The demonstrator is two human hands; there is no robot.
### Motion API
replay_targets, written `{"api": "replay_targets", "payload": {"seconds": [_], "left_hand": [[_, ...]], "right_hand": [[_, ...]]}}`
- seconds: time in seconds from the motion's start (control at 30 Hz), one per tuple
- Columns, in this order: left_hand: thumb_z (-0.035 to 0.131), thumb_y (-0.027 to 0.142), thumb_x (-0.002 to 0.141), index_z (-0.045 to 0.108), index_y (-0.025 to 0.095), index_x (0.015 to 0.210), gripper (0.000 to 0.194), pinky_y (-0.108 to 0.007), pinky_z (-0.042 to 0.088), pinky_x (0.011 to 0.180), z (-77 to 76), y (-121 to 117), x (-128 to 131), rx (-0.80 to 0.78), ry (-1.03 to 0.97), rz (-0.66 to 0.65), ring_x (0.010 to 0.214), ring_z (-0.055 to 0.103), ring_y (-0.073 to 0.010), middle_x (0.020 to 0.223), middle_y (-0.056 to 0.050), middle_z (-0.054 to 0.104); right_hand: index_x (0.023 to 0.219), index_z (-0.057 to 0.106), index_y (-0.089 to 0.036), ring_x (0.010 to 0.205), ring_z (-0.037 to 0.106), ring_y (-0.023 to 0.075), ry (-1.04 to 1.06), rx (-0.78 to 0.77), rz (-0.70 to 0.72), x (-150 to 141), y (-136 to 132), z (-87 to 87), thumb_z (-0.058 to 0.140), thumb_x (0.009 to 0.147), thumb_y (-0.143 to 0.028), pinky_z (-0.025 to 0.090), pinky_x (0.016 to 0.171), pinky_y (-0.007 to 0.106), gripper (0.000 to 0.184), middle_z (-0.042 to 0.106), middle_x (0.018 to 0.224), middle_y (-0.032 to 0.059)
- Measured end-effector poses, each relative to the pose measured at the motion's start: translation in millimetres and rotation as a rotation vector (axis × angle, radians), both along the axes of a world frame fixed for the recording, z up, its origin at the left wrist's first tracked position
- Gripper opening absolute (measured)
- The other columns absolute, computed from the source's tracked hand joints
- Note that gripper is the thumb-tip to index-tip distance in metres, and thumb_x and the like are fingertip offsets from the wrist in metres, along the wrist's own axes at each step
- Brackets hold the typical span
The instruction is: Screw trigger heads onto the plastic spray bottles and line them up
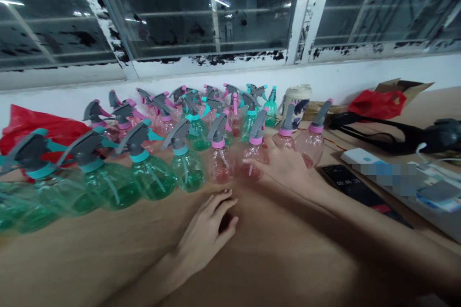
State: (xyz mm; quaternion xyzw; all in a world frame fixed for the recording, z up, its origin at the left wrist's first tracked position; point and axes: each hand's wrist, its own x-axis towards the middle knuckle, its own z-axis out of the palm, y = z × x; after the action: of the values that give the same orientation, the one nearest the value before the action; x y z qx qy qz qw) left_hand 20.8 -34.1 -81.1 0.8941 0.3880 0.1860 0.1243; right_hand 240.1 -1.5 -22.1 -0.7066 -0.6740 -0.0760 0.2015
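Note:
My right hand (288, 165) is wrapped round the body of a pink spray bottle (256, 141), its thumb across the front and its other fingers partly hidden behind. Another pink spray bottle (219, 156) stands just to the left of it. Two more pink-collared ones, including the spray bottle (312, 141) at the right end, rise beyond my right hand. My left hand (207, 228) hovers over or rests on the table, fingers apart and slightly curled, holding nothing. Green spray bottles (153, 175) with grey and teal heads form a row to its upper left.
More pink and green spray bottles (196, 129) crowd behind, near the wall. Red plastic (43, 124) lies at left. To the right are a white patterned cup (298, 98), a phone (355, 184), a white box (363, 158), black straps (389, 134) and a red bag (376, 104).

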Motion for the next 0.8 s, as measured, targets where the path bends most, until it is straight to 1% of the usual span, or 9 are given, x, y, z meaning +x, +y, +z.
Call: {"api": "replay_targets", "payload": {"seconds": [0.1, 0.2, 0.27, 0.33, 0.43, 0.57, 0.63, 0.7, 0.8], "left_hand": [[0.046, 0.026, 0.090, 0.049, 0.027, 0.114, 0.025, -0.042, 0.040, 0.100, 10.3, 0, 4, -0.082, -0.116, 0.035, 0.116, 0.050, -0.0196, 0.123, -0.002, 0.054], [0.049, 0.030, 0.089, 0.047, 0.030, 0.115, 0.026, -0.045, 0.040, 0.098, 24.0, 0, 13, -0.125, -0.186, 0.067, 0.115, 0.049, -0.0215, 0.122, -0.002, 0.054], [0.051, 0.033, 0.087, 0.044, 0.030, 0.118, 0.033, -0.046, 0.041, 0.097, 33.0, 0, 21, -0.148, -0.244, 0.079, 0.115, 0.050, -0.0232, 0.125, -0.003, 0.052], [0.055, 0.036, 0.084, 0.039, 0.029, 0.123, 0.043, -0.047, 0.040, 0.097, 41.9, 1, 29, -0.171, -0.308, 0.071, 0.116, 0.049, -0.0243, 0.130, -0.005, 0.049], [0.060, 0.039, 0.080, 0.036, 0.027, 0.128, 0.055, -0.047, 0.038, 0.099, 56.8, 0, 39, -0.183, -0.371, 0.032, 0.117, 0.048, -0.0251, 0.131, -0.007, 0.049], [0.061, 0.037, 0.079, 0.040, 0.026, 0.127, 0.053, -0.041, 0.046, 0.090, 75.2, -6, 45, -0.228, -0.416, 0.012, 0.103, 0.057, -0.0222, 0.119, -0.005, 0.057], [0.062, 0.037, 0.079, 0.044, 0.026, 0.122, 0.048, -0.037, 0.050, 0.082, 79.5, -10, 44, -0.264, -0.452, 0.057, 0.093, 0.062, -0.0200, 0.108, -0.004, 0.062], [0.063, 0.036, 0.078, 0.049, 0.026, 0.116, 0.042, -0.035, 0.052, 0.077, 79.5, -12, 42, -0.274, -0.483, 0.119, 0.084, 0.064, -0.0185, 0.098, -0.002, 0.065], [0.061, 0.031, 0.078, 0.056, 0.026, 0.105, 0.028, -0.032, 0.052, 0.076, 74.9, -14, 34, -0.246, -0.528, 0.189, 0.080, 0.065, -0.0172, 0.091, 0.000, 0.066]], "right_hand": [[0.115, 0.050, -0.013, 0.072, 0.065, 0.0334, -0.011, -0.049, 0.022, 3, -23, 4.7, 0.043, 0.080, -0.064, 0.046, 0.058, 0.040, 0.062, 0.068, 0.091, 0.0160], [0.109, 0.052, -0.014, 0.071, 0.065, 0.0318, -0.036, -0.046, 0.068, 4, -46, 8.0, 0.043, 0.080, -0.064, 0.046, 0.056, 0.038, 0.058, 0.068, 0.087, 0.0142], [0.102, 0.054, -0.015, 0.072, 0.065, 0.0305, -0.051, -0.029, 0.119, 4, -59, 7.4, 0.042, 0.081, -0.063, 0.045, 0.055, 0.036, 0.054, 0.068, 0.086, 0.0135], [0.100, 0.054, -0.016, 0.072, 0.064, 0.0288, -0.034, -0.006, 0.171, 2, -70, 4.1, 0.041, 0.082, -0.061, 0.045, 0.054, 0.034, 0.050, 0.067, 0.086, 0.0126], [0.104, 0.052, -0.018, 0.074, 0.064, 0.0269, 0.054, 0.049, 0.252, -4, -82, -4.0, 0.038, 0.085, -0.060, 0.046, 0.053, 0.034, 0.048, 0.065, 0.089, 0.0106], [0.102, 0.053, -0.016, 0.083, 0.060, 0.0276, 0.170, 0.077, 0.380, -19, -91, -14.6, 0.041, 0.083, -0.062, 0.050, 0.065, 0.040, 0.051, 0.063, 0.093, 0.0105], [0.100, 0.054, -0.014, 0.087, 0.058, 0.0283, 0.201, 0.070, 0.430, -28, -94, -19.6, 0.044, 0.082, -0.060, 0.049, 0.073, 0.045, 0.051, 0.062, 0.095, 0.0115], [0.104, 0.054, -0.011, 0.090, 0.056, 0.0292, 0.233, 0.065, 0.466, -36, -96, -24.7, 0.046, 0.081, -0.060, 0.047, 0.079, 0.049, 0.055, 0.061, 0.098, 0.0137], [0.125, 0.043, -0.007, 0.101, 0.054, 0.0294, 0.344, 0.037, 0.567, -41, -95, -31.4, 0.050, 0.076, -0.064, 0.048, 0.085, 0.047, 0.076, 0.056, 0.112, 0.0169]]}}
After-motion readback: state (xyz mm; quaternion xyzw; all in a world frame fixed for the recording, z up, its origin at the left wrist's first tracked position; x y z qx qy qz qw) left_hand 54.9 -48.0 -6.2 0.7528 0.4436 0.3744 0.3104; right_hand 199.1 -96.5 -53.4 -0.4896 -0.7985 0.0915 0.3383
